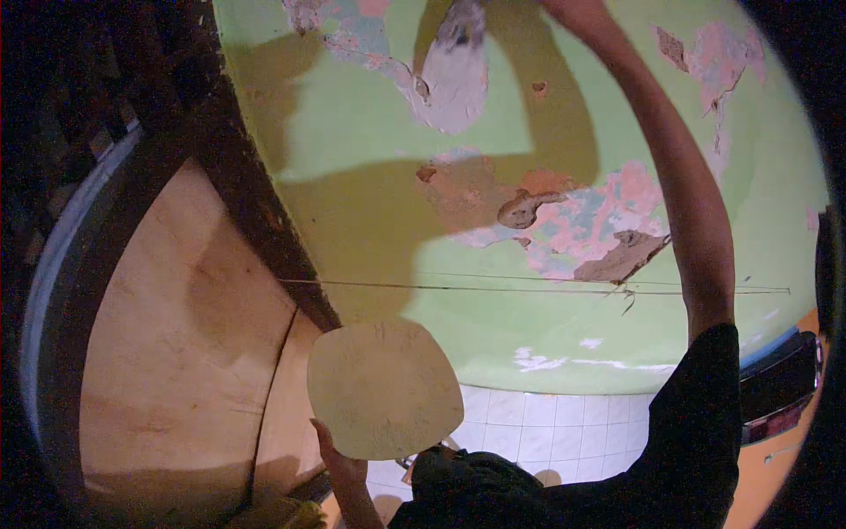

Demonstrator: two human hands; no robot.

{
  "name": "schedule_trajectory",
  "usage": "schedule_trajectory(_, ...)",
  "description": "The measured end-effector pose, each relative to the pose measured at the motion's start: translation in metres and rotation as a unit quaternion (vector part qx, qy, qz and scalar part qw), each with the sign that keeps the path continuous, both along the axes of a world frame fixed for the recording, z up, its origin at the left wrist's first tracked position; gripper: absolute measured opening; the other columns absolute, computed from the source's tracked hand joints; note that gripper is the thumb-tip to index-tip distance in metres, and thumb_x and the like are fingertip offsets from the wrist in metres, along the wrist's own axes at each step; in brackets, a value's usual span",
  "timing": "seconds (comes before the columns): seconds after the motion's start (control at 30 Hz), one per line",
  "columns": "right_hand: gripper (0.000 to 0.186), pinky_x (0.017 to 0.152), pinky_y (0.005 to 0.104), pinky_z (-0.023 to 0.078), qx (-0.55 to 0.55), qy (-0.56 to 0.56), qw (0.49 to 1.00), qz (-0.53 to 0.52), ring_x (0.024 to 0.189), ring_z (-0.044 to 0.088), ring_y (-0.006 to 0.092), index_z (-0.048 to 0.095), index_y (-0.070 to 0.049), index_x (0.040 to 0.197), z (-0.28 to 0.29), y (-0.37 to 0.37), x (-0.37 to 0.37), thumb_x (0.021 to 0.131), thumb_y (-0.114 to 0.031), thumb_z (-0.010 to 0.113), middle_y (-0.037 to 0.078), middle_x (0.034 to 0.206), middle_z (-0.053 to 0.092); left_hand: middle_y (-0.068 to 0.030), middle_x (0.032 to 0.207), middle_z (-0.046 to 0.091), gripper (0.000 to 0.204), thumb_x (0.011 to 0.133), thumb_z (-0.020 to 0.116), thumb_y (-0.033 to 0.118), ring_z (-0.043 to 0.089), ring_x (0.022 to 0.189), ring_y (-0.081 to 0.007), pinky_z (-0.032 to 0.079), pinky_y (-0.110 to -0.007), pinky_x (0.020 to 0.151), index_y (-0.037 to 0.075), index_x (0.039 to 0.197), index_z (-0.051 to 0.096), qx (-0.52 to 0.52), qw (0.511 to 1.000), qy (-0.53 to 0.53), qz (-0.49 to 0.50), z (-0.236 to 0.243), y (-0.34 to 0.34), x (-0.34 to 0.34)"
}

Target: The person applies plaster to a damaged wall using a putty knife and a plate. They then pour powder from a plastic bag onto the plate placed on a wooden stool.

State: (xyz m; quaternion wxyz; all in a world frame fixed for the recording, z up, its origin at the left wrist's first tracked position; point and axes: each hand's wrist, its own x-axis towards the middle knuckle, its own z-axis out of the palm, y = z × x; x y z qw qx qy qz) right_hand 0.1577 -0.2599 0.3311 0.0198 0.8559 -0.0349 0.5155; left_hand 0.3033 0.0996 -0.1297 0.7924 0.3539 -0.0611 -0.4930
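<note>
My left hand [337, 450] grips a pale, roughly square board [385, 388] by its left edge, low in the view. My right arm [674, 176] reaches up along the green wall [352, 123] and leaves the top edge, with the hand out of view. The wall has peeling pink and grey-blue patches [617, 203], broken plaster and a whitish patch [449, 88] near the top. My arm casts a shadow on it. A thin cord [485, 289] runs across the lower wall.
A dark beam [238, 203] borders the wall on the left, beside pale wooden panels [167, 335]. White floor tiles [564, 423] show below the wall. Dark objects [775, 379], too unclear to name, stand at the right on an orange surface [767, 476].
</note>
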Motion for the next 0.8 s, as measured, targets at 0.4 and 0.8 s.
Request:
schedule_trajectory(0.4,0.035,0.071,0.0348,0.055,0.033,0.001,0.997,0.076,0.077,0.064,0.0178,0.054,0.003,0.116,0.008,0.013,0.000,0.083,-0.005,0.061,0.011,0.087,0.065,-0.0135,0.143,0.044,0.072,0.097,0.041,0.058,0.045,0.128,-0.0296,0.037,-0.047,0.106,0.006,0.146,0.033,0.005,0.999,-0.015,0.029,-0.002,0.014,0.008)
schedule_trajectory(0.8,0.047,0.074,0.0325,0.054,0.039,-0.044,0.997,0.052,0.082,0.065,0.0171,0.052,0.006,0.123,0.005,0.011,-0.004,0.080,-0.008,0.066,0.012,0.091,0.066,-0.0145,0.142,0.043,0.073,0.096,0.042,0.059,0.046,0.126,-0.0310,0.040,-0.050,0.103,0.007,0.146,0.033,0.023,0.997,-0.015,0.068,0.012,0.029,0.013)
